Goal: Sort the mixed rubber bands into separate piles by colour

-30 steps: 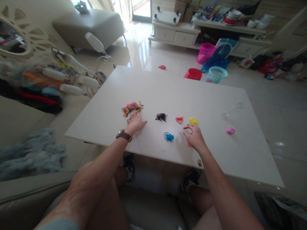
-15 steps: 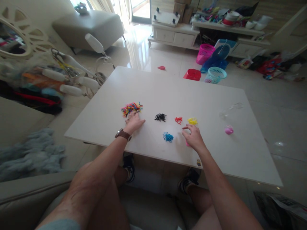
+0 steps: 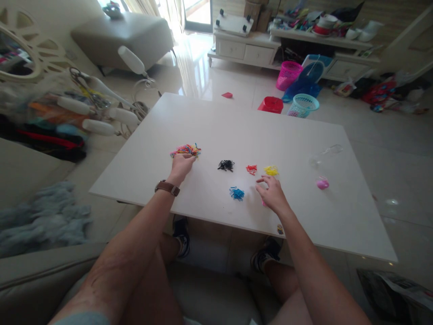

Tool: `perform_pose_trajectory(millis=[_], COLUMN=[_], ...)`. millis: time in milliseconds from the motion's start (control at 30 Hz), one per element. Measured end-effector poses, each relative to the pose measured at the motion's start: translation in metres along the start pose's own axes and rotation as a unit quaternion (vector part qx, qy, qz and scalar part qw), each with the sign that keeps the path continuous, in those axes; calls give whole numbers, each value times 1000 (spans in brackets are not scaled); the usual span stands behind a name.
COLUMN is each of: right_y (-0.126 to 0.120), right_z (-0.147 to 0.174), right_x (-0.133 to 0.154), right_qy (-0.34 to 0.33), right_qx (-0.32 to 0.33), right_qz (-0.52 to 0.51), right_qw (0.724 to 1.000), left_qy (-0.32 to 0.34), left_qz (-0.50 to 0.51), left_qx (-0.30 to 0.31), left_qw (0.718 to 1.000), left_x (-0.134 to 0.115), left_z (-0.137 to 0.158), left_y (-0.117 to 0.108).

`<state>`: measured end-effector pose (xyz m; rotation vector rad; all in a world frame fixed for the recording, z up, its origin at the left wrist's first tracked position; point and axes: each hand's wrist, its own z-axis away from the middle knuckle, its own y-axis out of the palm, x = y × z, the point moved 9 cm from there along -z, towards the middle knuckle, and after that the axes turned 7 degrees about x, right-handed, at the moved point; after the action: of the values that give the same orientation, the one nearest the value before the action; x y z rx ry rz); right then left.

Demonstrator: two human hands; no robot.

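A smooth white table (image 3: 209, 122) is stretching beneath the left hand (image 3: 181, 168) and right hand (image 3: 271, 192). Well beyond them, on the glossy floor (image 3: 199, 79), a turquoise basket (image 3: 303, 107) and a red container (image 3: 271, 104) are standing near the table's far edge, with a white cabinet (image 3: 243, 52) farther off. Right at the left hand's fingertips, a multicoloured pile (image 3: 186, 148) of small, thin bands is lying in a loose tangle, mixing pink, red, yellow and blue. The left hand is holding its fingers narrowly bunched; whether they are gripping a band, I cannot tell. The right hand is curling its fingers, keeping a gap from the thumb, with pink bands (image 3: 264, 203) peeking out below. A yellow pile (image 3: 271, 170) is lying just ahead of it, a red pile (image 3: 251, 169) ahead and leftward, a blue pile (image 3: 237, 193) to its left; a black pile (image 3: 226, 165) is sitting between the hands.
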<state>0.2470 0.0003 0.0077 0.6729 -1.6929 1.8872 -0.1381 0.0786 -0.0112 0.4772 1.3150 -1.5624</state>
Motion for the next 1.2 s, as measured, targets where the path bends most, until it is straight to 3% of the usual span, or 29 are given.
perform_pose_trajectory(millis=[100, 233, 500, 833, 1200], right_y=[1, 1, 2, 3, 6], right_z=[0, 1, 0, 1, 2], right_x=[0, 0, -1, -1, 2], right_qy=[1, 1, 1, 8, -1], right_qx=[3, 2, 3, 13, 23], right_qz=[2, 2, 1, 6, 3], right_qw=[1000, 1000, 1000, 1000, 1000], left_qy=[-31, -87, -92, -102, -110], left_qz=[238, 372, 429, 528, 556], left_qx=[-43, -62, -54, -104, -125], left_qw=[970, 922, 897, 837, 814], left_x=[13, 23, 20, 21, 25], left_z=[-5, -7, -4, 1, 4], left_y=[-3, 3, 12, 10, 8])
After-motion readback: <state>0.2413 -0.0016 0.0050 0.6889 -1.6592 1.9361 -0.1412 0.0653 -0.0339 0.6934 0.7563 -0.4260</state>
